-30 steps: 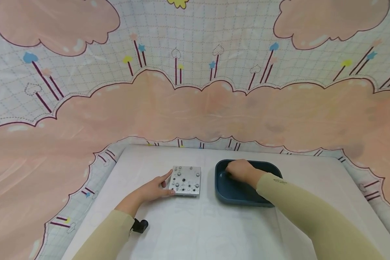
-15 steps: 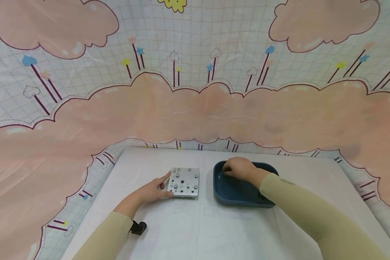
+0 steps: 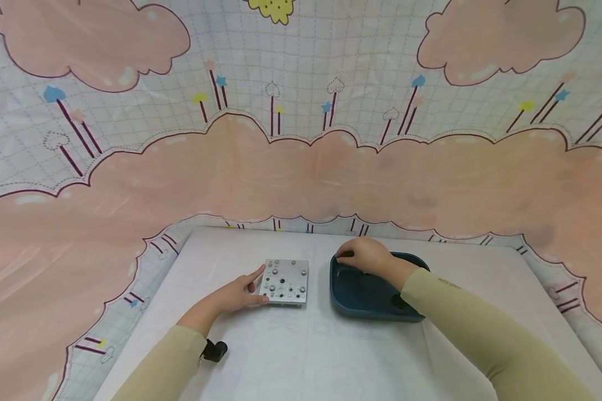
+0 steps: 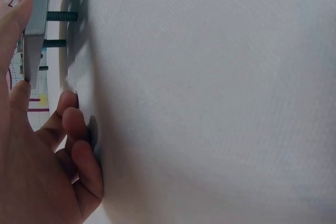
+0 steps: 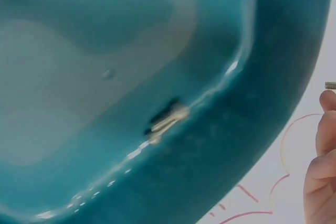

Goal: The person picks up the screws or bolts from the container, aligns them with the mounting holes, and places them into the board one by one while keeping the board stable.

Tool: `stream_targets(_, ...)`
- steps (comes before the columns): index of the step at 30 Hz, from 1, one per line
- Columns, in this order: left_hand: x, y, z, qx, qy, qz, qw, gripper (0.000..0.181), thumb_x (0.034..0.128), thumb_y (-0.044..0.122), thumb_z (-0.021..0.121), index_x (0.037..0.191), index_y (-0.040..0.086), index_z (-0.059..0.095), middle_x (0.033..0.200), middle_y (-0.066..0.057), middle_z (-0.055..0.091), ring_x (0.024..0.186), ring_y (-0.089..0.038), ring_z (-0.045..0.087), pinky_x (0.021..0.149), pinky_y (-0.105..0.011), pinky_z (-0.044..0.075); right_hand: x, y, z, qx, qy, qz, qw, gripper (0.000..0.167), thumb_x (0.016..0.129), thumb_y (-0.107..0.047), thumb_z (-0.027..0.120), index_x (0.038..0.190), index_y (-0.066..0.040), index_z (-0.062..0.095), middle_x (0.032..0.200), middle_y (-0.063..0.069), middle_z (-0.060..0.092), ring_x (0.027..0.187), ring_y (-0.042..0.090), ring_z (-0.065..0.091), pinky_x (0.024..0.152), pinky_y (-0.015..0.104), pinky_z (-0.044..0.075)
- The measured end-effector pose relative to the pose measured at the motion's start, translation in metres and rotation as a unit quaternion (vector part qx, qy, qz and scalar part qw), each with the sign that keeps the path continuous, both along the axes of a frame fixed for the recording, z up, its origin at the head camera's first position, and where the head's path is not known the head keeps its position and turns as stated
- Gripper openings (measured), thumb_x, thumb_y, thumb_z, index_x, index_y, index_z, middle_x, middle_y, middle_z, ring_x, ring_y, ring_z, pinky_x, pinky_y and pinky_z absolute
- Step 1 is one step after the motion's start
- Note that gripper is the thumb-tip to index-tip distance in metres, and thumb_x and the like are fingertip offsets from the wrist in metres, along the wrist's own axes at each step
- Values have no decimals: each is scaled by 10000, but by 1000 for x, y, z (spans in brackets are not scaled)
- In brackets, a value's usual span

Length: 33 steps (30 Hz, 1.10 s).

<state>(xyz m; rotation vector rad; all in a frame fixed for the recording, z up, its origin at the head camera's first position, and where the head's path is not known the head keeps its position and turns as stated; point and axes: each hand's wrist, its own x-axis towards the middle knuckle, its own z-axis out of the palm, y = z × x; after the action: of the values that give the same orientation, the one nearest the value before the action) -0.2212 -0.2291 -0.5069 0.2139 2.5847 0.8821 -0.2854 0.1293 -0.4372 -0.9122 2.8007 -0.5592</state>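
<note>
My left hand holds a square silver metal plate by its left side, with thumb and index finger at its corners. In the left wrist view, several threaded bolts stick out under the plate, and the other fingers are curled near the white surface. My right hand is over the back left corner of a dark blue tray. At the right wrist view's edge, its fingers pinch a small screw, of which only the threaded end shows.
A small blurred screw lies inside the tray by its wall in the right wrist view. The white table carries tray and plate. A patterned cloth hangs behind. A black device sits at the left wrist.
My right hand has risen from inside the tray and moved left toward its back left corner. The left hand and the plate have stayed nearly still.
</note>
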Motion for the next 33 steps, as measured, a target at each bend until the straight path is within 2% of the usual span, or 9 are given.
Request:
stream_targets(4, 0, 0, -2, 5, 11, -8, 10000, 963, 834, 506, 759, 1593, 260, 220, 1016, -49, 471, 800, -197, 436, 732, -352, 356, 5, -11, 8, -220, -109, -116, 9996, 183, 947, -274, 691, 1099, -212, 770, 1066, -72, 718, 991, 132, 654, 867, 370, 513)
stream_targets(7, 0, 0, -1, 0, 26, -17, 10000, 961, 837, 503, 757, 1594, 255, 220, 1016, -52, 470, 798, -199, 435, 728, -351, 357, 8, -20, 13, -450, -340, -261, 9981, 184, 947, -279, 691, 1104, -220, 766, 1063, -83, 715, 982, 126, 649, 851, 358, 516)
stream_targets(15, 0, -1, -2, 30, 48, -46, 10000, 957, 840, 494, 758, 1594, 245, 222, 1014, -53, 468, 794, -198, 433, 729, -347, 358, 17, -50, 17, -1046, -1023, -447, 9882, 182, 941, -285, 699, 1101, -226, 764, 941, -86, 706, 711, 211, 650, 592, 302, 498)
stream_targets(18, -1, -2, -3, 31, 49, -57, 10000, 956, 841, 496, 756, 1594, 249, 221, 1016, -52, 468, 802, -198, 439, 737, -349, 364, 21, -64, 19, -1161, -1216, -489, 9846, 177, 940, -286, 701, 1095, -225, 762, 925, -92, 695, 703, 228, 647, 562, 304, 477)
stream_targets(25, -3, -3, -6, 55, 19, -95, 9999, 963, 834, 522, 751, 1593, 262, 219, 1002, -54, 471, 818, -199, 451, 745, -357, 371, 30, -98, 16, -1321, -1371, -541, 9802, 234, 954, -274, 685, 1146, -157, 748, 959, -83, 692, 720, 241, 664, 597, 310, 466)
stream_targets(30, -2, -4, -4, 55, -10, -174, 9998, 968, 846, 525, 739, 1597, 249, 193, 990, -59, 467, 811, -201, 449, 752, -362, 367, 33, -125, 7, -1403, -1567, -727, 9749, 227, 960, -248, 679, 1149, -145, 747, 977, -67, 677, 737, 206, 662, 623, 298, 492)
stream_targets(33, -1, -4, -2, 31, 14, -226, 9997, 964, 856, 525, 730, 1599, 242, 184, 982, -58, 462, 806, -197, 440, 753, -360, 358, 35, -138, 0, -1389, -1573, -884, 9737, 213, 958, -253, 681, 1139, -166, 753, 1008, -79, 677, 793, 128, 632, 702, 302, 508)
